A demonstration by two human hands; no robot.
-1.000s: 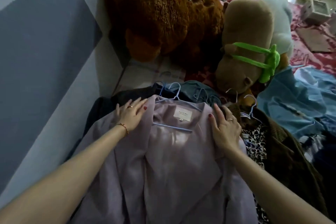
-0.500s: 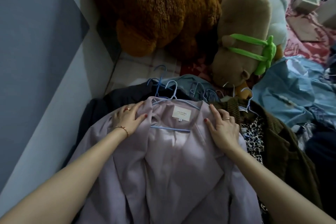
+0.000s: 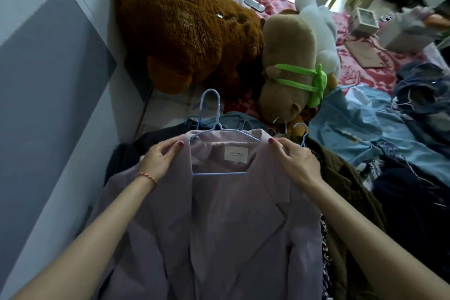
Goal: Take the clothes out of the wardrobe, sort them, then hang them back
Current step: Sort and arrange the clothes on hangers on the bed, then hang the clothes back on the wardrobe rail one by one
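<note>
Lilac jacket (image 3: 219, 226), probably over cluttered bed (image 3: 360, 66).

Bed with red patterned cover (image 3: 360, 73) carries everything. On it: big brown plush bear (image 3: 180, 31), tan plush (image 3: 287, 56), clothes heap, light blue shirt (image 3: 360, 134).

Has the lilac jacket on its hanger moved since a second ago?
Yes. The lilac jacket has come up off the pile; its hanger hook now reaches toward the brown plush bear.
</note>
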